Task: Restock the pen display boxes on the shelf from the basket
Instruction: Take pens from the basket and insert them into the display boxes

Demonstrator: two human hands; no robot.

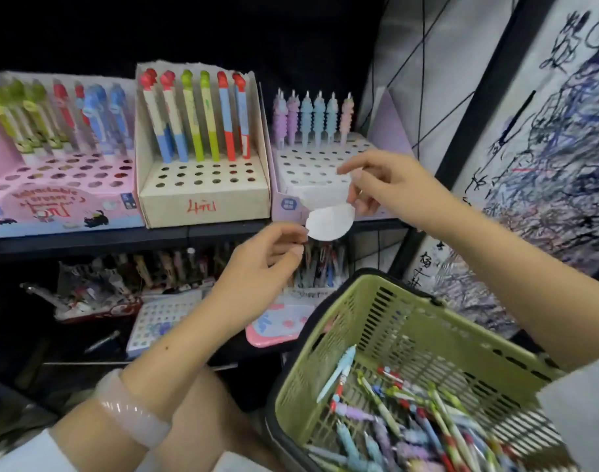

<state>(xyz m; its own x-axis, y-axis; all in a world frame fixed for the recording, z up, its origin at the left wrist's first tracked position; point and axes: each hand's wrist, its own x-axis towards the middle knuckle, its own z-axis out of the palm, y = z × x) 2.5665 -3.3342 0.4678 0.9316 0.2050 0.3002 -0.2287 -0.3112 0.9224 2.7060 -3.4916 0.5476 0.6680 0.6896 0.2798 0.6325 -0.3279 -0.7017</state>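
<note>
Three pen display boxes stand on the black shelf (121, 238): a pink box (59, 199) at left, a cream box (202, 199) in the middle and a lilac box (311, 165) at right, each partly filled with pens at the back. My left hand (267, 253) and my right hand (383, 185) both pinch a white piece of paper (328, 219) in front of the lilac box. The green basket (410, 335) at lower right holds several loose pens (410, 420).
A lower shelf holds more pen boxes (165, 318) and a pink tray (277, 328). A scribbled white test panel (546, 148) rises at the right beside a black post. A pale bracelet (131, 410) circles my left wrist.
</note>
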